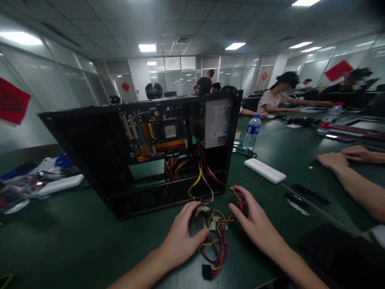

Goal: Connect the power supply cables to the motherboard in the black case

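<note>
A black computer case point(168, 192) stands on the table with its side off, showing a motherboard point(153, 134) and a silver power supply point(216, 124). Red, yellow and black power cables point(222, 245) spill from it onto the table, ending in white and black connectors point(212, 225). At the left of this bundle, my left hand point(180, 237) is curved open, fingertips at a connector and thumb apart beside the wires. My right hand point(255, 220) is also open, with a cable strand point(240, 199) passing between thumb and fingers; its farther fingers are hidden.
Behind the case's right side stands a water bottle point(252, 132). A white power strip point(264, 170) lies nearer, left of another person's hands point(333, 160). Plastic bags point(18, 194) and a white strip point(61, 184) are at left. Other people sit farther back.
</note>
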A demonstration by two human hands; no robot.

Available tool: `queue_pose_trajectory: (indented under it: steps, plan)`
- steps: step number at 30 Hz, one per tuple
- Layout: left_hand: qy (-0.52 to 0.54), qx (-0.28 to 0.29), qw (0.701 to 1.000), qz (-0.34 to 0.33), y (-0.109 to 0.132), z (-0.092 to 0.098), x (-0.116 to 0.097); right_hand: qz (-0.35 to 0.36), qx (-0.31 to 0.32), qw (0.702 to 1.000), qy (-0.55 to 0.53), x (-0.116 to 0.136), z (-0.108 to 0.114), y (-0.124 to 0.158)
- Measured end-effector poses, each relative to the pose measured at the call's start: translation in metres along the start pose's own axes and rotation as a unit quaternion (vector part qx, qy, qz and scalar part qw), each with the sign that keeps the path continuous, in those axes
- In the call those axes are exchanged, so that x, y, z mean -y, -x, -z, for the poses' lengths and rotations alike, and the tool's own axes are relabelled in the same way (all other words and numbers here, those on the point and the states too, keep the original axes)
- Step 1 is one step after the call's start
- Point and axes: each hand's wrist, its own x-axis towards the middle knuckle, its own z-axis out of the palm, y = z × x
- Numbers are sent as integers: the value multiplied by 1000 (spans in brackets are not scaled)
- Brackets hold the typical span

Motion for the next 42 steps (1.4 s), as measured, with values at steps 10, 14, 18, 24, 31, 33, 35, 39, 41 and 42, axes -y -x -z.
queue_pose_trajectory:
  steps: [10, 14, 18, 24, 31, 33, 35, 39, 41, 42]
  plan:
    - [286, -41, 954, 83, -10, 6, -9, -234, 116, 889, -376, 45, -5, 13]
    - [382, -83, 913, 119, 0, 32, -19, -247, 67, 851, -459, 64, 25, 2]
    - [448, -109, 878, 131, 5, 57, -26, -204, 1, 860, -468, 89, 59, -6]
    - [472, -152, 853, 161, 16, 86, -20, -181, -16, 879, -440, 123, 75, -12]
    - [466, -171, 849, 181, 23, 106, -27, -126, -4, 767, -629, 145, 70, -16]
    - [515, -162, 822, 181, 24, 110, -31, -110, -3, 734, -670, 155, 67, -17]
    - [553, -154, 805, 154, 26, 116, -34, -93, -1, 733, -674, 164, 63, -18]
    - [572, -147, 802, 88, 33, 129, -38, -54, 75, 705, -703, 174, 58, -19]
    - [556, -134, 818, 65, 36, 133, -38, -46, 146, 651, -744, 174, 56, -19]
    - [543, -119, 830, 58, 36, 132, -39, -44, 167, 630, -757, 174, 55, -19]
